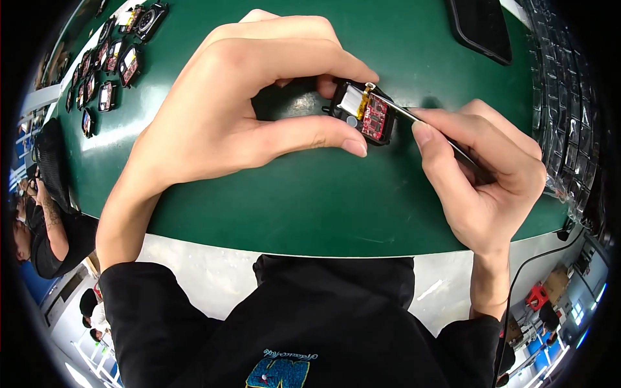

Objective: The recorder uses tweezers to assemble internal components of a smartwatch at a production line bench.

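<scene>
Small black device casing (363,111) on the green mat (323,200), open, showing red circuit board and silver battery, left hand (239,107) pinching it, right hand (482,171) gripping tweezers (414,119) at its right edge

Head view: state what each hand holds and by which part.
Left hand pinches the small black device, open with a red circuit board, by its near and far edges. Right hand grips thin metal tweezers along the rear shaft.

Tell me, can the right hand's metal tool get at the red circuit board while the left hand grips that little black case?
Probably yes. The left hand pinches the black case by its near and far sides, leaving the red circuit board uncovered on top. The metal tool in the right hand already comes in from the open right side.
</scene>
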{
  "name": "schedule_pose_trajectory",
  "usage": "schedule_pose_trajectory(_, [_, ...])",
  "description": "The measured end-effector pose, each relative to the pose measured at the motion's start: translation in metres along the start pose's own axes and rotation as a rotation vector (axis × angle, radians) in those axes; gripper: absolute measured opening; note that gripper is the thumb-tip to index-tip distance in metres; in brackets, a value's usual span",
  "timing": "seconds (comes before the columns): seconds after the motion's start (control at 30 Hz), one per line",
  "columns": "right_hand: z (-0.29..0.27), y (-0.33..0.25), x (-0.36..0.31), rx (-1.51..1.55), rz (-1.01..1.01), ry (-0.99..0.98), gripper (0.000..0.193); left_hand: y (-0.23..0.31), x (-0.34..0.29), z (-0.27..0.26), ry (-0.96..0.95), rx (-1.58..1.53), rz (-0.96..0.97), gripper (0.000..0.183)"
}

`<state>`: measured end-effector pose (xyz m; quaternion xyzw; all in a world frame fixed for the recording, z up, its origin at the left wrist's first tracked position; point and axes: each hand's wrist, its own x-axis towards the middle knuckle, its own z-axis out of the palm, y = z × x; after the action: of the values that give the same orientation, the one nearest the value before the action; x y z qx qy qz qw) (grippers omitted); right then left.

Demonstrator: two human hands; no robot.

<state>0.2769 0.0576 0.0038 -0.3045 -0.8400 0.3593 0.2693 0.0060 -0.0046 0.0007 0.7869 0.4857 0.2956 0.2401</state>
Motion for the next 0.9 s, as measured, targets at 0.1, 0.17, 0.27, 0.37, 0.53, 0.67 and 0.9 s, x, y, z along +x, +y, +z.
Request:
schedule_pose_trajectory(0.1, [0.002,-0.003,0.001,-0.011,0.011,0.008,0.014,0.006,0.004,-0.003,-0.037,0.046,-0.019,0.059])
schedule_pose_trajectory(0.17, [0.003,-0.003,0.000,-0.003,0.036,0.025,0.014,0.005,0.005,-0.003,-0.041,0.046,-0.018,0.059])
schedule_pose_trajectory(0.27, [0.004,0.001,0.000,0.027,0.014,0.038,0.015,0.008,0.004,-0.003,-0.036,0.059,-0.037,0.059])
schedule_pose_trajectory(0.37, [0.001,0.003,-0.002,0.005,-0.021,0.036,0.017,0.007,0.003,-0.002,-0.005,0.004,-0.094,0.059])
schedule_pose_trajectory(0.53, [0.006,0.006,-0.004,-0.148,-0.226,0.147,0.028,0.006,0.003,-0.002,0.009,-0.028,-0.096,0.058])
schedule_pose_trajectory(0.67, [0.010,0.011,-0.005,-0.170,-0.264,0.173,0.031,0.005,0.003,-0.001,0.010,-0.009,-0.073,0.055])
schedule_pose_trajectory(0.9, [0.008,0.006,-0.002,-0.146,-0.244,0.123,0.028,0.005,0.005,-0.005,-0.018,0.003,-0.063,0.056])
